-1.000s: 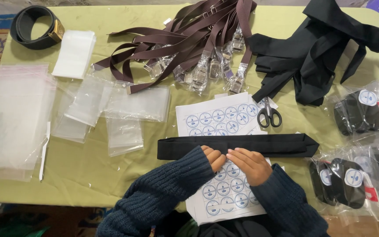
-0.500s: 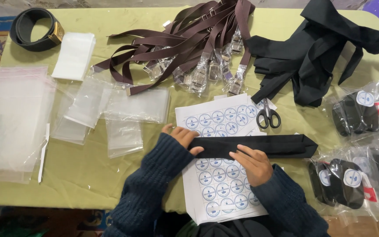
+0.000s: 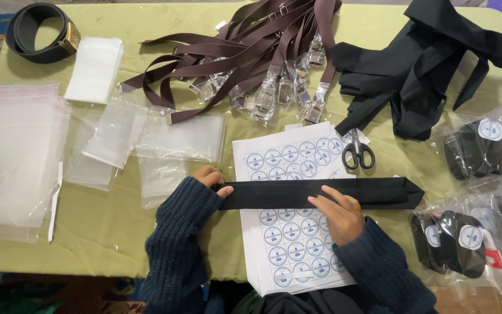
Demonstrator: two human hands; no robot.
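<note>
A black necktie (image 3: 321, 193) is shown laid flat and crosswise on the green surface (image 3: 117, 232), across a sheet of round blue-and-white stickers (image 3: 289, 232), with its pointed end directed to the right. The blunt end of the necktie is pinched by the left hand (image 3: 211, 178), thumb on top and fingers curled. The right hand (image 3: 339, 214) is laid open, palm down, on the lower edge of the necktie near its middle, the fingers extended and nothing grasped. Both forearms are covered by dark blue knitted sleeves (image 3: 175, 244).

Small scissors (image 3: 357, 152) are seen just above the necktie, partly on the sticker sheet. A bundle of brown straps (image 3: 245, 40) with wrapped metal clips is spread at the top centre, and a pile of black neckties (image 3: 425, 70) lies at the top right. Bagged black items (image 3: 472, 232), sealed with round stickers, are gathered along the right edge. Clear plastic bags (image 3: 13, 151) are stacked and scattered at the left, and a coiled black belt (image 3: 36, 32) lies in the top left corner.
</note>
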